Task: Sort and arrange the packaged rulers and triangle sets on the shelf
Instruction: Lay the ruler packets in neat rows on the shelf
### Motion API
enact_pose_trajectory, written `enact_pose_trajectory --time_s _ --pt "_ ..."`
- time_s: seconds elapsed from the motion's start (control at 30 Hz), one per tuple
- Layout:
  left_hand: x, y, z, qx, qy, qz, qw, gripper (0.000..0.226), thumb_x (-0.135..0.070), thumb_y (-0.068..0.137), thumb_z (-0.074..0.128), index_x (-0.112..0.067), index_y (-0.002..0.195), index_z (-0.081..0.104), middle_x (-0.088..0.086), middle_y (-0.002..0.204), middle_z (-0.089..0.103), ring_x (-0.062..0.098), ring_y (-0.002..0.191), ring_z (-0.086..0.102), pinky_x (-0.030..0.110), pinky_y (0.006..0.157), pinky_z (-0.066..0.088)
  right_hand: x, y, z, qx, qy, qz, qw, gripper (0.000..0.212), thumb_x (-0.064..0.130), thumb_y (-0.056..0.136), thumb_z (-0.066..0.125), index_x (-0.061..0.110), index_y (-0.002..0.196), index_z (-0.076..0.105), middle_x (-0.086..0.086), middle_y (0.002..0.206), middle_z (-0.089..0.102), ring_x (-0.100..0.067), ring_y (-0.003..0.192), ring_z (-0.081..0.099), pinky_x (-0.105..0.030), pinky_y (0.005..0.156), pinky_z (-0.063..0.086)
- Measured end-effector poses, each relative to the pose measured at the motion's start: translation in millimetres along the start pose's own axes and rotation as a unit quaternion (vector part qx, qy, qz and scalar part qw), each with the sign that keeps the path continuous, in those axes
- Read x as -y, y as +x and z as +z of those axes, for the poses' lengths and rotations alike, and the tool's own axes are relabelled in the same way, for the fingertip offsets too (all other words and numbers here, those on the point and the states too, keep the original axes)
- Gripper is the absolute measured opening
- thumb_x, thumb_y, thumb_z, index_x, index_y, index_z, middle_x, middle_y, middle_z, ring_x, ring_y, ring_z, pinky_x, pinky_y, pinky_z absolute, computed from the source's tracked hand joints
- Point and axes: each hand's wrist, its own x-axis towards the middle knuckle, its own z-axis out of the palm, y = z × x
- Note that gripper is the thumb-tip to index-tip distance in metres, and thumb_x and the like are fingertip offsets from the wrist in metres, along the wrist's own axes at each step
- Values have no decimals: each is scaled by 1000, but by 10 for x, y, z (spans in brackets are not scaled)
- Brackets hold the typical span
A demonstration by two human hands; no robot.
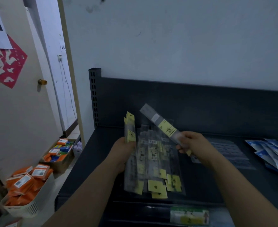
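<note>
Left hand [122,154]: fingers curled round a small bundle of packaged rulers [129,128], held upright with the yellow header cards on top, probably to keep matching packs squared together.
Right hand [194,143]: thumb and fingers pinched a single packaged ruler [161,123] near its lower end, and it slanted up toward the bundle.
Loose pile [156,166]: more clear-and-yellow ruler packs lay overlapping on the dark shelf [89,169], between the two forearms.
Blue packets [275,154]: fanned at the shelf's right end, well apart from the pile; whether they were triangle sets could not be told.
Step, as judged: gathering rulers one at a time into the bundle; most of the pile looked unsorted.
</note>
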Motion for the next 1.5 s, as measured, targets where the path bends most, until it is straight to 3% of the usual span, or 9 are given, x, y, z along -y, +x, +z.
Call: enact_pose_trajectory --time_s 0.2,0.4,0.5,0.67,0.77,0.93,1.1,1.27,1.5 --pt "-243 134 -293 -28 -33 30 999 21 -14 99 48 -12 120 45 18 97 65 25 74 64 34 62 55 128 66 -378 149 14 5 989 26 3 90 56 15 110 67 -6 89 71 -12 72 64 -24 63 47" --pt "-316 116 -362 108 38 -26 993 24 -32 95 55 -15 111 56 14 90 69 18 65 60 26 53 49 220 201 -228 135 30 12 990 29 -5 82 65 4 109 60 -8 69 66 -10 52 59 -18 45 44" --pt "-267 60 -249 161 120 -16 979 32 -30 80 71 -10 104 67 8 98 73 22 86 69 32 76 54 259 297 47 124 74 -3 990 24 -5 81 66 6 101 61 -7 75 67 -11 58 62 -20 55 54" --pt "-200 21 -237 146 127 -12 981 21 -4 82 70 -5 103 67 9 95 74 16 80 71 24 67 55 143 408 342 93 123 -15 988 22 1 85 65 -1 106 59 -12 87 68 -16 72 68 -20 65 57" --pt "-175 50 -268 121 41 -36 991 18 5 89 57 1 107 59 15 91 72 18 74 71 28 62 56 26 396 367 60 -64 -25 996 27 15 83 73 -4 98 62 -10 74 61 -15 59 58 -21 55 51" --pt "-35 172 -241 77 35 -56 995 15 10 89 45 2 96 55 29 109 66 30 90 65 45 90 51 12 272 502 66 -297 -29 952 41 42 69 82 18 58 49 8 55 48 -2 47 46 -11 36 30" --pt "-11 187 -205 79 49 -53 994 22 8 90 46 3 109 55 18 94 70 22 80 67 33 71 55 49 295 505 46 -233 14 971 45 25 68 86 16 55 44 6 46 46 -4 41 46 -16 41 36" --pt "-15 167 -245 86 7 -53 995 20 9 88 46 11 102 60 22 91 65 26 77 63 45 87 52 -32 285 365 -20 -118 54 991 23 10 85 68 5 66 56 -6 60 56 -15 52 54 -22 45 45" --pt "-130 112 -233 129 -96 -77 984 14 -14 91 63 -1 94 60 7 70 60 14 54 54 22 47 49 81 244 298 37 239 73 968 11 2 93 52 5 95 62 -16 88 66 -18 67 63 -26 55 55"
